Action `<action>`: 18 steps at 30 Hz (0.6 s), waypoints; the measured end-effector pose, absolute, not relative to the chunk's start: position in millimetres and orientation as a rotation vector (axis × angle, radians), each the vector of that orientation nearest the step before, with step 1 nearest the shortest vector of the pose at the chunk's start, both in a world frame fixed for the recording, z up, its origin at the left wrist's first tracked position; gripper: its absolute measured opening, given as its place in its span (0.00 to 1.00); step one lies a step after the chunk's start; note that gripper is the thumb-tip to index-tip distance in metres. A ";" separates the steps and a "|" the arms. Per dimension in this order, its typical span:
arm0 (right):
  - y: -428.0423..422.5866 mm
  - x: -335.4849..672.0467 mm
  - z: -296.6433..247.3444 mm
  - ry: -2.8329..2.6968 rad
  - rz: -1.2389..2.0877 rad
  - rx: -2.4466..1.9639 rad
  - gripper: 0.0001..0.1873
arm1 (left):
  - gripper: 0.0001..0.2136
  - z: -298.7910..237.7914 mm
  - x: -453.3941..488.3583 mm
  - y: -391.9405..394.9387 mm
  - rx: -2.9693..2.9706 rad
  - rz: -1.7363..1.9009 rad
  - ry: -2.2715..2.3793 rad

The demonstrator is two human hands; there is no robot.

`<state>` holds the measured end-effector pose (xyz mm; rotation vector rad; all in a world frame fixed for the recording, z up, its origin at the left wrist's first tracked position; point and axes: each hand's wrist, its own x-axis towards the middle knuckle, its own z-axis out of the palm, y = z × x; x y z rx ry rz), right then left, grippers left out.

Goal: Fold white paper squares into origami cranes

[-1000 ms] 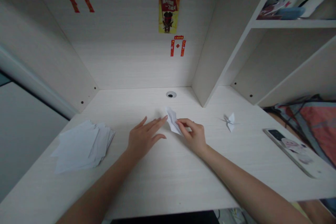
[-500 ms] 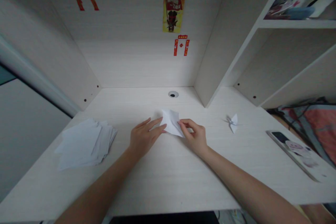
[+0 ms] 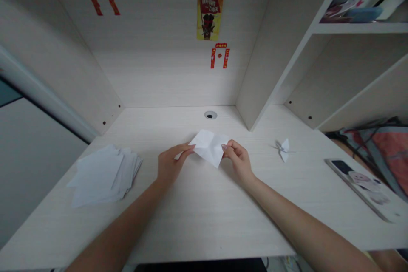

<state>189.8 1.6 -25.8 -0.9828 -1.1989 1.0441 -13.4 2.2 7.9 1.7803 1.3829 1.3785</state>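
A creased white paper square [image 3: 209, 146] is held just above the pale wooden desk [image 3: 204, 216], spread between both hands. My left hand [image 3: 170, 162] pinches its left corner with fingertips together. At the paper's right edge, my right hand [image 3: 238, 160] pinches with thumb and forefinger. Fold lines cross the sheet.
A loose stack of white paper sheets [image 3: 103, 173] lies at the left. A small folded white paper crane [image 3: 282, 148] sits to the right. A phone [image 3: 358, 182] rests near the right edge, beside red and grey cloth [image 3: 379, 148]. A cable hole [image 3: 210, 114] is at the back.
The folded paper has been opened out from a narrow upright shape into a flat square. My left hand went from flat on the desk to pinching the left corner.
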 end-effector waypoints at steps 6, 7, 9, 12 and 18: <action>5.0 194.8 -23.9 -1.230 1.021 -0.850 0.22 | 0.06 7.4 -20.5 5.7 1.828 1.397 1.395; 5.7 196.0 -23.6 -1.286 0.979 -0.845 0.26 | 0.06 7.6 -21.8 6.4 1.840 1.396 1.397; 6.8 197.9 -23.3 -1.426 0.871 -0.869 0.31 | 0.07 8.5 -24.0 7.4 1.874 1.388 1.396; 8.3 199.4 -23.9 -1.567 0.731 -0.909 0.25 | 0.07 10.3 -25.8 7.9 1.949 1.349 1.389; 14.3 203.5 -27.2 -1.632 0.630 -0.989 0.05 | 0.06 12.4 -28.1 9.0 2.004 1.294 1.391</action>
